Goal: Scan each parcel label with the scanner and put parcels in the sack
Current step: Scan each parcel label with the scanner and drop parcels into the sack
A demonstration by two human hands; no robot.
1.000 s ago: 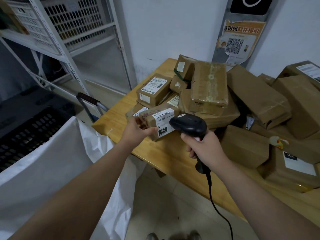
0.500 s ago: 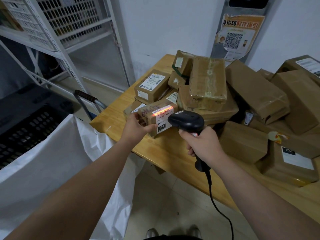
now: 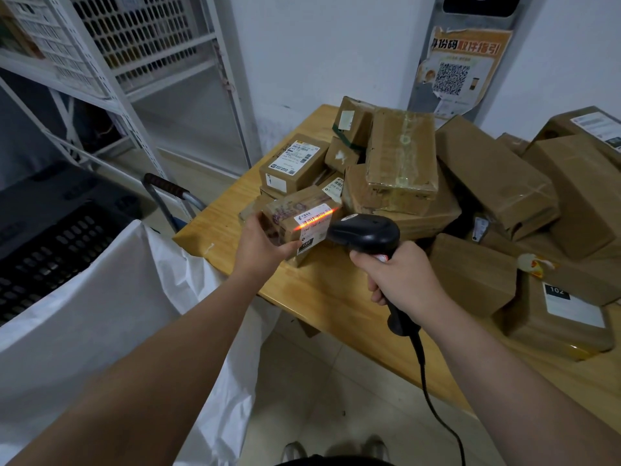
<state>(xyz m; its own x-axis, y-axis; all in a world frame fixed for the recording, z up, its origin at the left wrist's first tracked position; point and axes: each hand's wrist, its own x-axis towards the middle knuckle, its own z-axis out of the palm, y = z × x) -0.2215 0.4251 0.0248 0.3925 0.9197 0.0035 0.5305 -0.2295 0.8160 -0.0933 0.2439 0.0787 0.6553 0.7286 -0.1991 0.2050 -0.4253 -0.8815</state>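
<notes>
1. The left hand (image 3: pixel 260 245) grips a small brown parcel (image 3: pixel 290 213) over the wooden table (image 3: pixel 322 294); its fingers hide behind the box.
2. The right hand (image 3: pixel 400 280) curls its fingers round the black scanner (image 3: pixel 364 232), covering most of the handle.
3. An orange light line crosses the parcel's white label (image 3: pixel 317 227); the print is too blurry to read.
4. The white sack (image 3: pixel 100 314) sits left of the table, its bottom cut off.
</notes>
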